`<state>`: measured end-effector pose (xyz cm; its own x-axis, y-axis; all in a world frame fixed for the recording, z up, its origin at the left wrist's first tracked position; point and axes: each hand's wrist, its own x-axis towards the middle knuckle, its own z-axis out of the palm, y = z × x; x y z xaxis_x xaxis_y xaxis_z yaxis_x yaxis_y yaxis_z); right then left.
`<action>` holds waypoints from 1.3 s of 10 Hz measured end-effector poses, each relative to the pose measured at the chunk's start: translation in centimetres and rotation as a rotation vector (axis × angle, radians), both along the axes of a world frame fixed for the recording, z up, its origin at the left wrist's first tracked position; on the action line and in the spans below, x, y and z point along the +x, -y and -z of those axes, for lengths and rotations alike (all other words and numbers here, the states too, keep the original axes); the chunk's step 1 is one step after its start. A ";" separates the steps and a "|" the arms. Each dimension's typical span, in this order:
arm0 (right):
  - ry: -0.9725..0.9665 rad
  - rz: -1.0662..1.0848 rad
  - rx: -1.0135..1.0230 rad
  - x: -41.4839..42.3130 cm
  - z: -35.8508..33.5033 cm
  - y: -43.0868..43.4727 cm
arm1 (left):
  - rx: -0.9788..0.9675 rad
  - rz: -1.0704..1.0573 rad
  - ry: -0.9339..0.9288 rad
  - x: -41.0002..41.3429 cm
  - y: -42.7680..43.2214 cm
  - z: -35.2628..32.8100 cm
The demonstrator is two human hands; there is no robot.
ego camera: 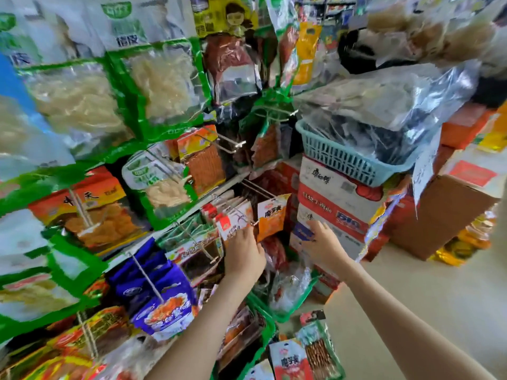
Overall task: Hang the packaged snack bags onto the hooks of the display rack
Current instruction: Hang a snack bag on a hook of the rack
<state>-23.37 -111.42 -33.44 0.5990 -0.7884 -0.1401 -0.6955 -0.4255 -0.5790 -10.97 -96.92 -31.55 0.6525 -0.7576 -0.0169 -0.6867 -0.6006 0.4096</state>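
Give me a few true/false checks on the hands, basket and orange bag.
1. The teal basket sits on the stacked cartons. True.
2. The right hand holds an orange snack bag. False: its fingers lie spread against the cartons.
3. The orange snack bag hangs from a hook. True.
4. The left hand rests on the floor. False: it is raised at the white snack bags.

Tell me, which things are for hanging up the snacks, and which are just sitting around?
For the job: left hand, red-and-white snack bags, orange snack bag, rack hook.
Just lying about: blue basket, stacked cartons, brown cardboard box.
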 end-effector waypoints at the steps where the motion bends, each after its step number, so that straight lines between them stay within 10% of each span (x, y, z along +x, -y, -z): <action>1: -0.017 0.020 0.002 3.8 2.8 5.0 | -0.001 0.035 0.018 4.0 5.4 2.8; 9: -0.211 -0.087 -0.174 20.9 17.8 19.3 | 0.421 0.260 0.197 17.1 24.7 15.1; 10: -0.077 0.137 -0.079 20.0 16.6 18.9 | 0.343 0.275 0.259 16.4 25.1 15.5; 11: -0.342 0.023 -0.281 19.9 15.6 17.5 | 0.204 0.277 0.293 15.2 24.7 15.9; 13: -0.244 -0.070 -0.342 20.4 14.5 17.9 | 0.241 0.324 0.379 15.1 23.9 15.6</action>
<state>-2.99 -129.33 -47.93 0.6346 -0.7725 -0.0217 -0.7570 -0.6157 -0.2186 4.11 -120.77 -47.13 0.3808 -0.9244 -0.0242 -0.9246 -0.3802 -0.0253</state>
